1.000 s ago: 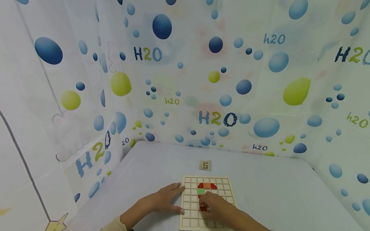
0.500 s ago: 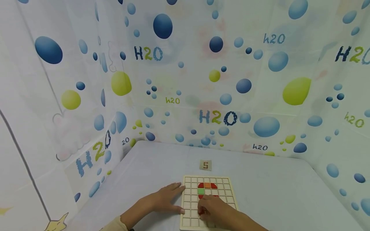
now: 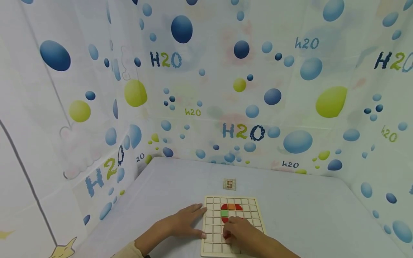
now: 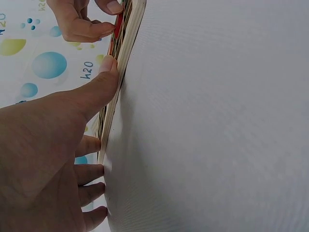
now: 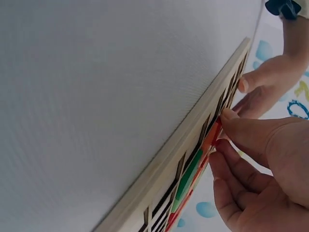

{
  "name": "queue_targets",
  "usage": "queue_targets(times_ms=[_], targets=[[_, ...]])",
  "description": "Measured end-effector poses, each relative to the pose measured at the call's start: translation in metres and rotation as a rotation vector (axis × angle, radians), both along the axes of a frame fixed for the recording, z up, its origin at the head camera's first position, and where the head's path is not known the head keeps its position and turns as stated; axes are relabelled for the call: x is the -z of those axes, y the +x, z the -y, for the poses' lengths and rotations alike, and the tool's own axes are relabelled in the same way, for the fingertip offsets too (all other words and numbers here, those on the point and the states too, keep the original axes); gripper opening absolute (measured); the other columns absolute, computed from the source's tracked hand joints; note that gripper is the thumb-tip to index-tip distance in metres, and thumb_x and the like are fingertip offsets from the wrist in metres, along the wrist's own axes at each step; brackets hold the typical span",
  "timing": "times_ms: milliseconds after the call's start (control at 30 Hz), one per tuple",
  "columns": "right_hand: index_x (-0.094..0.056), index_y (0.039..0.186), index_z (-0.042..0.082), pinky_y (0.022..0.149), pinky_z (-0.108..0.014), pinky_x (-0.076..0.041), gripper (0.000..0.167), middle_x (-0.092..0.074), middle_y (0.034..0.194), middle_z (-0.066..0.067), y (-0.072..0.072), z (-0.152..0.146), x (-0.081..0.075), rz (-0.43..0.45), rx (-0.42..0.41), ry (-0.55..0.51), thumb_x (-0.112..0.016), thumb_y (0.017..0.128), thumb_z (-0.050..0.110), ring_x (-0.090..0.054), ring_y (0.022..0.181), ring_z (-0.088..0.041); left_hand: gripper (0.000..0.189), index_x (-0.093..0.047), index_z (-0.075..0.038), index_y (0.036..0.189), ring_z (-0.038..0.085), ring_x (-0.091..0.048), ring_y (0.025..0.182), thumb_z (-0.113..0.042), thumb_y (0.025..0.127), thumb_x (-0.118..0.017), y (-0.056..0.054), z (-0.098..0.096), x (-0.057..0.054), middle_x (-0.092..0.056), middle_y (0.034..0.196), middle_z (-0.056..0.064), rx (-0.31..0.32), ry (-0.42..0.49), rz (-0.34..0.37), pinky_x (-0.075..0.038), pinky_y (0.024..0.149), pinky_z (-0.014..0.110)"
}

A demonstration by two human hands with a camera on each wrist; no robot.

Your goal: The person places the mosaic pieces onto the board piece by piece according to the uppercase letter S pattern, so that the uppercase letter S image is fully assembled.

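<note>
A wooden grid board (image 3: 209,247) lies on the white table. My left hand (image 3: 185,222) rests along its left edge with fingers spread and thumb touching the side. Thumb and fingertips of my right hand (image 3: 242,231) pinch a small red tile (image 4: 118,25) down at the board, mostly hidden by the hand in the head view. Farther up the board sit an orange tile (image 3: 231,206) between two red rounded tiles, a green tile (image 3: 224,213) below the left one, and another red tile (image 3: 224,220) under that. My right hand covers part of the pattern.
A small square card (image 3: 229,184) printed with an S-like or 5-like figure lies beyond the board. A cloth backdrop (image 3: 206,93) with bubbles and H2O lettering rises behind and beside the table (image 3: 306,215).
My right hand has lowered slightly and the red tile it pinches, plainly visible a second ago, is now mostly covered by the fingers. My left hand has stayed in place.
</note>
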State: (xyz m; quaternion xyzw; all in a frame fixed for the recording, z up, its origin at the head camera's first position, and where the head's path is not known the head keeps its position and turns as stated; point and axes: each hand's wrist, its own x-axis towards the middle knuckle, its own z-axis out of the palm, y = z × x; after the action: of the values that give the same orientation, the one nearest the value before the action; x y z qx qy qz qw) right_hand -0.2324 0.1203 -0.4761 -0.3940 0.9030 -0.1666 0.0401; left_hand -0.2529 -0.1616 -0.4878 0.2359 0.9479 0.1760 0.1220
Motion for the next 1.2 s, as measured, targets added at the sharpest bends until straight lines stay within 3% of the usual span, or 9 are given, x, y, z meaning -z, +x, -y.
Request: queue_targets(times_ms=[167, 400, 667, 833, 1200], targets=[[-0.073, 0.096, 0.028, 0.08, -0.019, -0.054, 0.012, -0.056, 0.092, 0.02, 0.0, 0.001, 0.0, 0.06, 0.004, -0.021, -0.078, 0.097, 0.018, -0.049, 0.085, 0.005, 0.097, -0.037, -0.023, 0.165, 0.038, -0.034, 0.156, -0.069, 0.088, -0.073, -0.001, 0.0, 0.0, -0.034, 0.171, 0.013, -0.004, -0.005, 0.002, -0.037, 0.122, 0.061], [-0.073, 0.095, 0.026, 0.08, -0.018, -0.054, 0.01, -0.057, 0.092, 0.02, 0.0, 0.001, 0.0, 0.056, -0.017, -0.039, -0.079, 0.096, 0.018, -0.049, 0.084, 0.006, 0.096, -0.038, -0.021, 0.165, 0.039, -0.034, 0.156, -0.068, 0.089, -0.074, 0.001, -0.001, -0.001, -0.035, 0.17, 0.014, 0.007, 0.003, -0.003, -0.037, 0.122, 0.061], [-0.073, 0.09, 0.029, 0.077, -0.023, -0.047, 0.012, -0.058, 0.089, 0.022, 0.001, 0.0, 0.001, -0.037, 0.002, -0.009, -0.083, 0.092, 0.022, -0.05, 0.082, 0.005, 0.097, -0.038, -0.022, 0.165, 0.038, -0.034, 0.157, -0.071, 0.089, -0.072, -0.002, -0.002, 0.0, -0.034, 0.171, 0.013, 0.009, -0.01, -0.002, -0.036, 0.122, 0.06], [-0.072, 0.091, 0.03, 0.076, -0.027, -0.04, 0.013, -0.057, 0.089, 0.023, 0.002, -0.002, -0.001, -0.027, 0.03, 0.011, -0.082, 0.093, 0.023, -0.049, 0.084, 0.003, 0.097, -0.038, -0.022, 0.165, 0.038, -0.034, 0.156, -0.071, 0.088, -0.072, -0.002, -0.002, 0.0, -0.035, 0.171, 0.013, 0.01, -0.007, -0.002, -0.037, 0.122, 0.06], [-0.073, 0.1, 0.031, 0.085, -0.033, -0.046, 0.013, -0.06, 0.096, 0.024, 0.002, -0.013, -0.006, -0.003, 0.036, 0.029, -0.083, 0.093, 0.027, -0.054, 0.092, 0.001, 0.098, -0.038, -0.023, 0.165, 0.037, -0.033, 0.157, -0.072, 0.087, -0.073, 0.0, -0.002, 0.0, -0.034, 0.171, 0.011, -0.016, -0.004, 0.007, -0.036, 0.122, 0.061]])
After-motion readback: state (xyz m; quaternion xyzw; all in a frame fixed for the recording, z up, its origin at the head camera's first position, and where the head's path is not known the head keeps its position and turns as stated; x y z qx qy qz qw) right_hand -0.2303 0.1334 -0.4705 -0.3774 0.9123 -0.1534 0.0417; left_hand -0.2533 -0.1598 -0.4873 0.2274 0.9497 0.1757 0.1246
